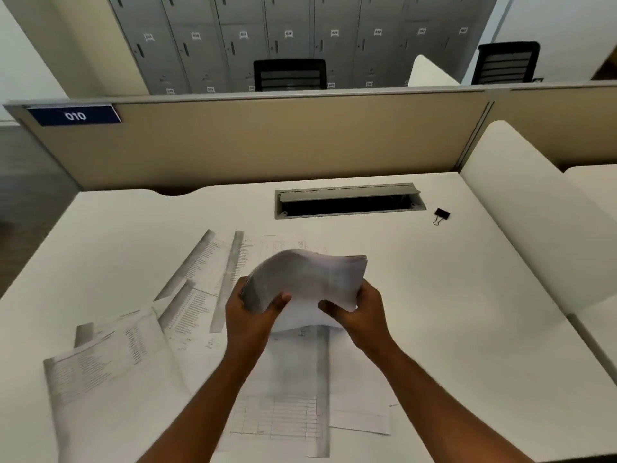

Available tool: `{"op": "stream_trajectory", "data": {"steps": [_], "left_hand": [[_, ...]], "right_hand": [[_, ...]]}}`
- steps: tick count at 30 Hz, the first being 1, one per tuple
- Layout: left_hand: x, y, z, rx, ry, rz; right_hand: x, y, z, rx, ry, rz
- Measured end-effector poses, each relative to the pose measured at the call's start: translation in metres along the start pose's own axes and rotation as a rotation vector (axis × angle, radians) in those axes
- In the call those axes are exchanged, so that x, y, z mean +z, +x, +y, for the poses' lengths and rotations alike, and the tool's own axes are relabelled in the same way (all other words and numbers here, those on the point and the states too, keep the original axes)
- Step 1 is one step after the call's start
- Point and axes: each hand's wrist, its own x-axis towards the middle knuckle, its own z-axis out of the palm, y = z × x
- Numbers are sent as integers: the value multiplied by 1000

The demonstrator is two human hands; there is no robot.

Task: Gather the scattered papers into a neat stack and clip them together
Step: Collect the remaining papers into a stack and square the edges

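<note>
Fingers of the left hand [248, 307] and right hand [355, 314] clutch a bowed bundle of white printed papers [310, 279] above the white desk [467, 295]; more loose printed sheets [110, 362] lie ungathered, small black binder clip [441, 215] untouched far right

Head view, looking forward and down, near desk [434, 295]

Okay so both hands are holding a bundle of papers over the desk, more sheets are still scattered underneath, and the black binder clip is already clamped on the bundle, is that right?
Not quite. The head view shows the black binder clip lying loose on the desk, far right, beside the cable slot, not on the bundle. The rest holds: the left hand and right hand hold the bundle of papers, with scattered sheets underneath.
</note>
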Motion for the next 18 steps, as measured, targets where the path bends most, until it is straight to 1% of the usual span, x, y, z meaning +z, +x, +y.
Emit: {"op": "stream_trajectory", "data": {"steps": [1, 4, 7, 8, 10, 13, 16, 18], "left_hand": [[2, -1, 0, -3, 15, -5], [1, 2, -1, 42, 26, 23], [1, 0, -4, 46, 17, 8], [2, -3, -5, 45, 15, 13], [3, -5, -5, 2, 1, 45], [6, -12, -1, 10, 55, 37], [8, -14, -1, -7, 40, 62], [7, -14, -2, -34, 52, 71]], "right_hand": [[2, 0, 1, -7, -11, -17], [0, 6, 1, -10, 53, 36], [-3, 10, -2, -1, 69, -14], [-3, 9, -2, 4, 82, -2], [-5, 10, -1, 13, 120, 39], [-1, 5, 0, 33, 78, -10], [3, 2, 1, 36, 96, 11], [2, 2, -2, 19, 64, -18]]}}
